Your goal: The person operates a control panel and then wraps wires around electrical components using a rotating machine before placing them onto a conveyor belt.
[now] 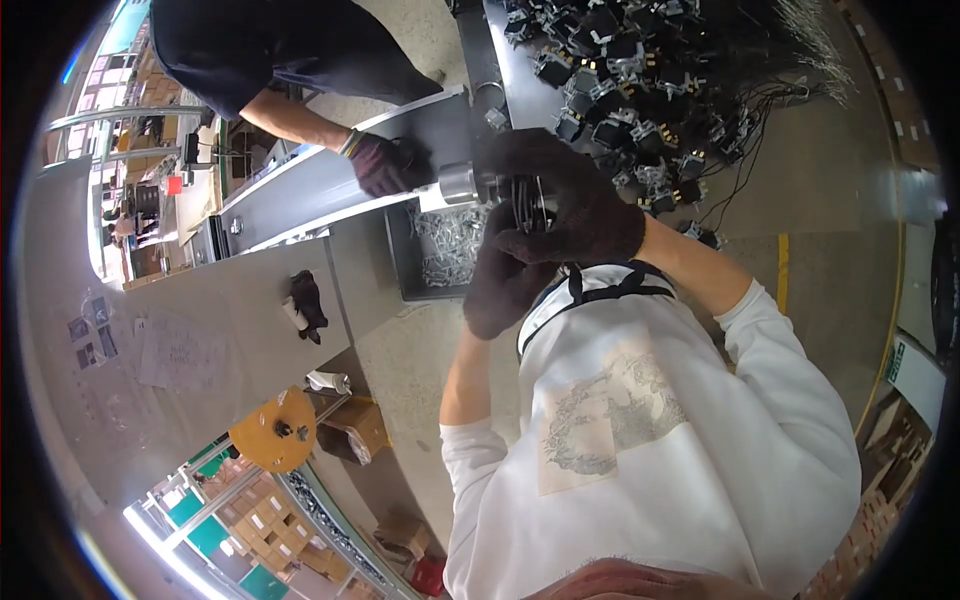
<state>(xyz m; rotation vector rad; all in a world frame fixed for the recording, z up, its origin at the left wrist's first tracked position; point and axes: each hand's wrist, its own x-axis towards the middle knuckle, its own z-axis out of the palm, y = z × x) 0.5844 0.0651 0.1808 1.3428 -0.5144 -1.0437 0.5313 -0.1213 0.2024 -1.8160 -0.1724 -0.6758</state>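
Black coiled cable (525,206) is gripped by left hand (503,278) and right hand (585,200), the papers (182,356) illegible.

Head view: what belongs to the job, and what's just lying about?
Likely the job:
black coil between left hand and right hand
heaped black parts
grey bin of silvery pieces

Seemingly lying about:
orange reel
dark bundle on table

On the grey panel (245,318) we see papers (180,352) toward the left edge and a dark object (309,306) near the right edge. Beyond its lower edge we have an orange disc (262,432); a yellow stripe (783,270) crosses the floor (830,240).
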